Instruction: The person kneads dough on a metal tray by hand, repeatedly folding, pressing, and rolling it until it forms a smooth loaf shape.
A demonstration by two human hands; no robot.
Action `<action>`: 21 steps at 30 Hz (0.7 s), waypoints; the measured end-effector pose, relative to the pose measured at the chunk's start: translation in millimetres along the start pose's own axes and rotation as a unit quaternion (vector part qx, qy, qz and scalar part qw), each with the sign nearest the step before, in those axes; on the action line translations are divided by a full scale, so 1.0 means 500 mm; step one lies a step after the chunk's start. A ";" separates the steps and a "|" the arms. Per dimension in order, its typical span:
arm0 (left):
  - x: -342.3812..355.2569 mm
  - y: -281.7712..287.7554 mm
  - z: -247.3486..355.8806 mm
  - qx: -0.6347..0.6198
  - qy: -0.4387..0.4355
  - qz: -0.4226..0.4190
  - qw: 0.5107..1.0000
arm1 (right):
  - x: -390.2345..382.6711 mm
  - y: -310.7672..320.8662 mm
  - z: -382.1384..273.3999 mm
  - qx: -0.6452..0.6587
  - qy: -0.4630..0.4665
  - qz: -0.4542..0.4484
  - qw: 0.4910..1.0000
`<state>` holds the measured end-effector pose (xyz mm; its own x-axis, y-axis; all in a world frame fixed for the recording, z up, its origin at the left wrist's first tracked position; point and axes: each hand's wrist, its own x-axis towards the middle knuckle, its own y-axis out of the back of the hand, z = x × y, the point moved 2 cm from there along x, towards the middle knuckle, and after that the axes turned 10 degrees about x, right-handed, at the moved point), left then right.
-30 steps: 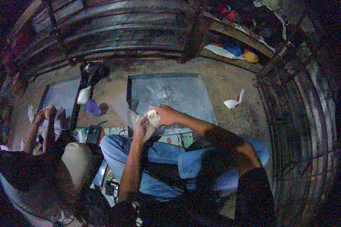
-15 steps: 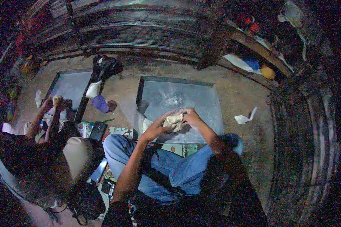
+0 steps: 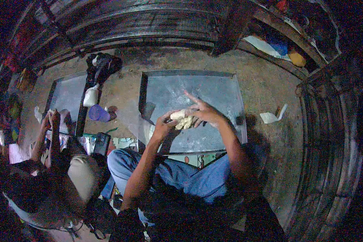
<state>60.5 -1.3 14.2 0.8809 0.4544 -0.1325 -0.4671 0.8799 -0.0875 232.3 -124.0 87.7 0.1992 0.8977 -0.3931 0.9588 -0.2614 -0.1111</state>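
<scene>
A pale, lumpy piece of dough (image 3: 184, 122) is held up over a dark, flour-dusted tray (image 3: 213, 137). My left hand (image 3: 163, 125) is closed round its left side. From the right, my right hand (image 3: 206, 112) grips it with thumb and lower fingers, its index finger pointing out away from the dough. The dough looks folded and uneven, with a rounded upper part and ragged bits below. White flour smears mark the tray's surface.
Left of me a person's hands (image 3: 52, 117) work over a second tray (image 3: 68, 90). Between the trays are a purple cup (image 3: 99, 113), a white bag (image 3: 91, 97) and a black bag (image 3: 103, 68). A phone (image 3: 101, 143) lies near my knee; a white packet (image 3: 270, 117) rests at right.
My right hand has turned and its index finger now stretches away from the dough. The dough stays between both hands. The whole view has shifted slightly.
</scene>
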 end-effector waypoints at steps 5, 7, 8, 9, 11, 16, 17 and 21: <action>0.021 -0.018 -0.012 0.117 -0.099 -0.016 0.988 | 0.029 0.026 0.034 -0.077 -0.146 0.048 0.985; 0.014 -0.023 -0.008 0.073 -0.040 -0.019 0.996 | 0.023 0.002 0.049 -0.077 -0.097 0.035 0.992; 0.009 -0.026 -0.006 0.050 -0.010 -0.019 0.999 | 0.023 -0.005 0.052 -0.128 -0.091 0.027 0.987; 0.005 -0.031 0.000 0.028 0.017 -0.019 0.999 | 0.022 -0.016 0.040 -0.178 -0.082 0.018 0.980; -0.002 -0.040 -0.007 -0.063 0.107 -0.032 0.992 | 0.032 -0.005 0.069 -0.177 -0.082 0.008 0.981; 0.011 -0.026 0.019 -0.206 0.111 -0.116 0.965 | 0.042 0.012 0.092 -0.306 -0.041 0.068 0.949; 0.015 -0.030 0.002 -0.159 0.120 -0.107 0.974 | 0.043 0.022 0.107 -0.342 -0.045 0.073 0.936; 0.015 -0.012 -0.045 -0.030 0.074 -0.088 0.993 | 0.031 -0.035 0.066 -0.433 -0.040 0.109 0.894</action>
<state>68.3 -6.2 -8.6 0.9303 0.2655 -0.2530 -0.3151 0.9317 -0.1809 212.0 -117.2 53.4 0.4187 0.8217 -0.3866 0.7034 -0.0242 0.7104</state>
